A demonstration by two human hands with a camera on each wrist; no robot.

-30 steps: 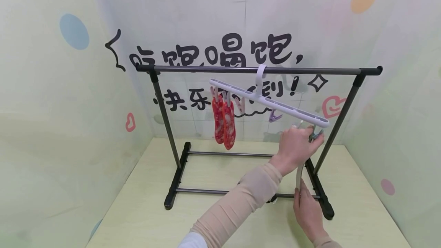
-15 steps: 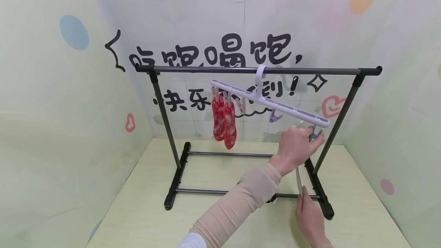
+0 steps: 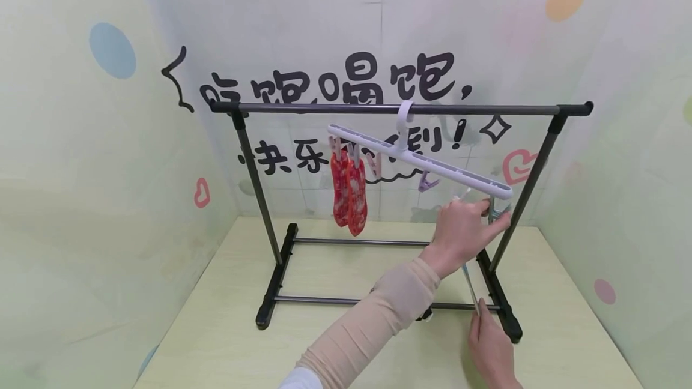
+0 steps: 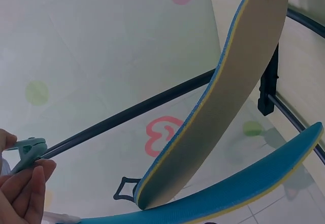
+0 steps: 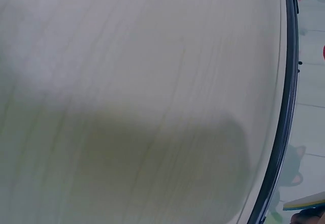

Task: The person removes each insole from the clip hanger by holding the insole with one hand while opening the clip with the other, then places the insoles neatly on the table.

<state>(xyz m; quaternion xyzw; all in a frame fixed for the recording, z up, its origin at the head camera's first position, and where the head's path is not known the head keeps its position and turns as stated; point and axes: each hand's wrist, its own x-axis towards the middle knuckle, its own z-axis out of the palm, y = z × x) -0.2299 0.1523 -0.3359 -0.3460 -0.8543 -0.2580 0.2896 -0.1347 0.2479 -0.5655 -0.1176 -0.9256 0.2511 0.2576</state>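
Insole is dipping with the right hand, which is sitting slightly lower and farther right than a second ago; in the head view the piece is turning from a broad strip into a thin, leaning edge. The left hand is keeping its place under the hanger's right end. Because its wrist is hiding the insole's upper end in the head view, the gap there is hard to judge, but that end seems to be standing free of the clip, with the right hand alone bearing the piece.

The insole is showing a plain beige face, long and gently curving, with a layered blue and yellow edge. Right-hand fingers are pinching its lower end, and it is leaning in the air above the table. Higher up, the left hand is pinching a green clip.

Close by, a blue insole is hanging, its upper end meeting a whitish clip. Farther out, the lilac hanger is tilting down to the right from the dark rail, and two mottled red pieces are hanging near its left end.
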